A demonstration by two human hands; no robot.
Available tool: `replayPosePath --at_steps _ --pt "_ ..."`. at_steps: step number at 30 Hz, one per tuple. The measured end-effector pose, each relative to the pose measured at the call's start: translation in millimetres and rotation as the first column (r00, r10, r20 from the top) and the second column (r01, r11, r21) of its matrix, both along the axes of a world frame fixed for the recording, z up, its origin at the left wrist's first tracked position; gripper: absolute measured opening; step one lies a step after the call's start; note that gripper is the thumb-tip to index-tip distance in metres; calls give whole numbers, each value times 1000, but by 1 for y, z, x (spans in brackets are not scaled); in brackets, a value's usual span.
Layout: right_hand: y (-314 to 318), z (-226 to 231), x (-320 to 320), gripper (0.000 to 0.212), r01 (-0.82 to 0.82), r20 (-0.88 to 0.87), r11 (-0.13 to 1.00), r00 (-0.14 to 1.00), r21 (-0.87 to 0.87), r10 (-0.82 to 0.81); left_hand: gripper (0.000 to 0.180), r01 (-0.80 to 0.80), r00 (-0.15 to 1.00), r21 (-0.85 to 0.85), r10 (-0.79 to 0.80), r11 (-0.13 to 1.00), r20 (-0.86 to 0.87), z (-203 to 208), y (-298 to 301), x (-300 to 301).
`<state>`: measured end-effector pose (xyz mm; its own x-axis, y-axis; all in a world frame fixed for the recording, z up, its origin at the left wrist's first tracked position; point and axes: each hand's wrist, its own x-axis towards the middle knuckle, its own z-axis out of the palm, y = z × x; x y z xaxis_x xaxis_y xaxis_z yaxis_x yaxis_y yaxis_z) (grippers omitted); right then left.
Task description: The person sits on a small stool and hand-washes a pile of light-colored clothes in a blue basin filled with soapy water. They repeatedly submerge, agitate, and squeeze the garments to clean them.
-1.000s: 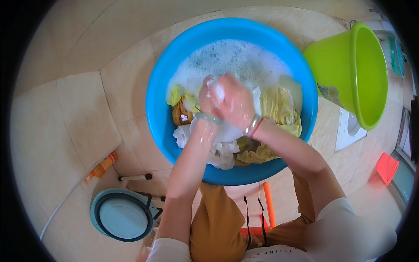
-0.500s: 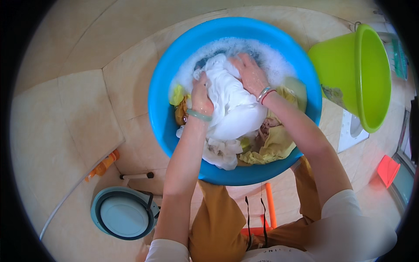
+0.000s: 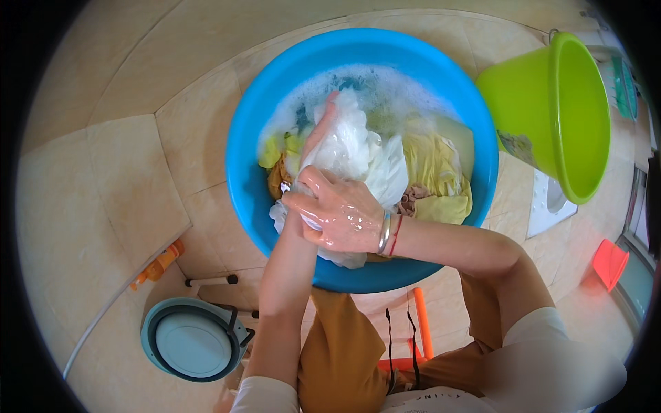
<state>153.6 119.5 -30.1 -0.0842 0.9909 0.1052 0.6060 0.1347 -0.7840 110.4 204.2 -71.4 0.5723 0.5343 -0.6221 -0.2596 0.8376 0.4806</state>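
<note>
Right hand presses white cloth in blue basin.

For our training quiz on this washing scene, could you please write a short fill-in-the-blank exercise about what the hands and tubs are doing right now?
1. Both hands rub a white cloth over a round ____ basin of suds.
2. The right hand lies across the left ____, while the left hand stretches along the cloth.
3. The tilted bucket beside the basin is ____.
4. The right wrist wears a red string and a silver ____.

Missing words: blue; wrist; green; bangle
</note>
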Motion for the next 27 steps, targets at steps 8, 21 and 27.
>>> replayPosePath --at_steps 8,21,27 --pt "40 -16 14 17 355 24 858 920 371 -391 35 -167 944 -49 174 985 282 -29 -1 -18" --pt "52 -71 58 18 595 83 804 800 19 -594 22 -378 904 -44 359 925 -233 -24 -19 14" --pt "19 -26 -4 15 372 -17 917 928 143 -373 24 -238 911 198 289 951 -295 -43 -6 -21"
